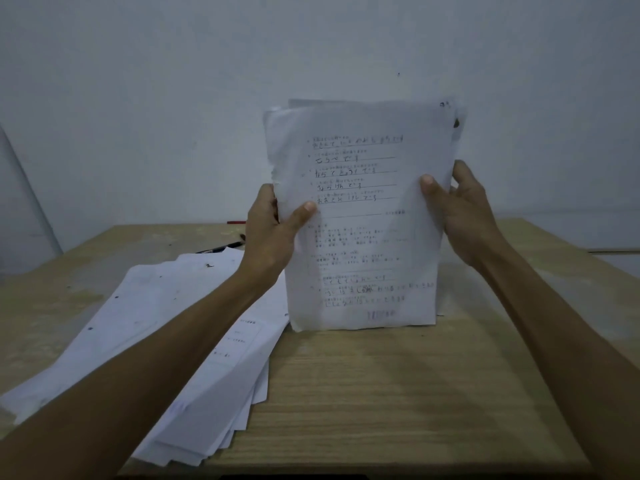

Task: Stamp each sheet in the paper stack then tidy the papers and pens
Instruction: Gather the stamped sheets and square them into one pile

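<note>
A stack of handwritten sheets (363, 237) stands upright with its bottom edge on the wooden table (398, 393). My left hand (273, 233) grips its left edge, thumb across the front. My right hand (460, 216) grips the right edge the same way. To the left a second, fanned-out pile of white papers (166, 334) lies flat, partly under my left forearm. A black pen (221, 248) lies behind that pile, and a red pen (236, 222) sits at the table's far edge.
A pale wall rises right behind the table. The table's right edge runs diagonally near my right forearm. A light-coloured pole (31, 195) leans at the far left.
</note>
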